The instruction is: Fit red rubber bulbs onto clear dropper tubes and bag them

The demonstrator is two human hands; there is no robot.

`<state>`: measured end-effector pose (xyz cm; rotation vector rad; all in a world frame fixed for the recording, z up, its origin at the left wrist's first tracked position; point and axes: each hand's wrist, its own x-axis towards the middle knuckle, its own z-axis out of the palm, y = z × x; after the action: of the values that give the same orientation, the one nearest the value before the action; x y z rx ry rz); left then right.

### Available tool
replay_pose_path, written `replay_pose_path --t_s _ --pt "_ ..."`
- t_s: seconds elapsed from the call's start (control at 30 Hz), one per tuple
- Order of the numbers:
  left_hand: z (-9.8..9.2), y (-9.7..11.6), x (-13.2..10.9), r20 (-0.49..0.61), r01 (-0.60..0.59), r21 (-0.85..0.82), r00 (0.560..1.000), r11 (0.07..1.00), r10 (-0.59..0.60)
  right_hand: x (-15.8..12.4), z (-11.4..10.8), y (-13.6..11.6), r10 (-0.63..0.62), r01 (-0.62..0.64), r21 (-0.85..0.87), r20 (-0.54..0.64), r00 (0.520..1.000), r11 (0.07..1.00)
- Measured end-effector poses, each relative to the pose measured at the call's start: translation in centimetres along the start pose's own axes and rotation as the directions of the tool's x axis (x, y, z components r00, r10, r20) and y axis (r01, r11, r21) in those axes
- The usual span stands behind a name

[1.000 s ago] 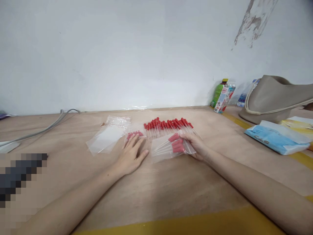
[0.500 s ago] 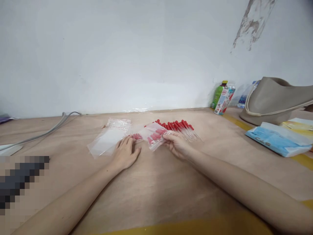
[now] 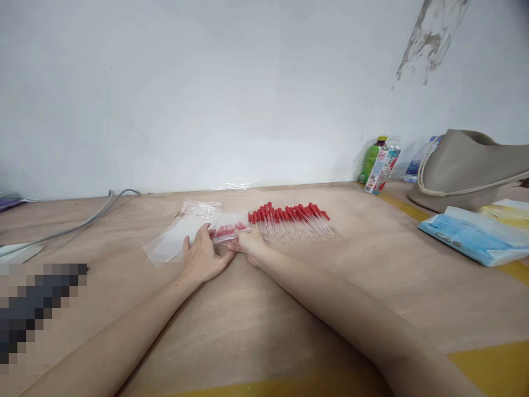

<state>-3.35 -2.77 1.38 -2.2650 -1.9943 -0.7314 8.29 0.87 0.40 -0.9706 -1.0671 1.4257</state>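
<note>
A clear plastic bag (image 3: pixel 225 230) with several red-bulbed droppers in it lies low over the table between my hands. My right hand (image 3: pixel 251 246) is closed on the near right edge of this bag. At its left side is my left hand (image 3: pixel 203 258), fingers spread and thumb stretched toward the right hand; the fingertips are at the bag's edge. Just right of the bag, a row of loose droppers (image 3: pixel 289 215) with red bulbs and clear thin tubes lies on the table. Flat clear bags (image 3: pixel 171 242) are stacked left of my left hand, partly covered by it.
Two bottles (image 3: pixel 378 168) stand by the wall at the back right. Beside them are a grey-beige bag (image 3: pixel 463 171) with a cord and a blue-and-white pack (image 3: pixel 471 234). A grey cable (image 3: pixel 88 220) runs across the left. A pixelated dark object (image 3: pixel 37 303) is at the left edge.
My right hand has moved left and down with the bag, bringing it beside my left hand. More of the loose dropper row shows. My left hand has shifted slightly, its fingers lifting.
</note>
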Motion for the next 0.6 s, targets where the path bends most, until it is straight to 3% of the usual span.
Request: replay_pose_path --t_s 0.1,0.2,0.27,0.33,0.43,0.5,0.6 --pt "-0.1 -0.2 -0.1 -0.015 -0.061 -0.021 0.998 0.998 0.061 -0.7 -0.6 -0.6 0.171 -0.172 -0.026 -0.036 0.985 0.985" --pt "-0.1 -0.8 0.3 -0.106 -0.103 -0.069 0.990 0.992 0.095 -2.9 -1.7 -1.1 0.234 -0.233 -0.048 0.004 0.972 0.971" --pt "-0.2 -1.4 0.8 -0.174 -0.029 -0.082 0.985 0.996 0.014 -4.9 -3.0 -1.3 0.233 -0.229 -0.073 0.050 0.971 0.971" --pt "-0.3 -2.4 1.5 -0.201 0.093 -0.033 0.975 0.995 -0.098 -7.0 -4.6 -1.6 0.190 -0.151 -0.187 0.212 0.958 0.971" --pt "-0.5 -4.4 2.6 -0.159 0.206 0.144 0.970 0.968 -0.182 -9.4 -7.2 -2.5 0.208 -0.062 -0.373 0.365 0.907 0.926" --pt "-0.8 -5.7 3.2 -0.076 0.238 0.244 0.971 0.940 -0.226 -10.2 -8.9 -3.1 0.213 -0.057 -0.398 0.359 0.909 0.916" --pt "-1.4 -6.9 3.8 0.140 0.149 0.301 0.970 0.942 -0.198 -10.5 -10.6 -3.6 0.180 -0.049 -0.385 0.313 0.932 0.922"
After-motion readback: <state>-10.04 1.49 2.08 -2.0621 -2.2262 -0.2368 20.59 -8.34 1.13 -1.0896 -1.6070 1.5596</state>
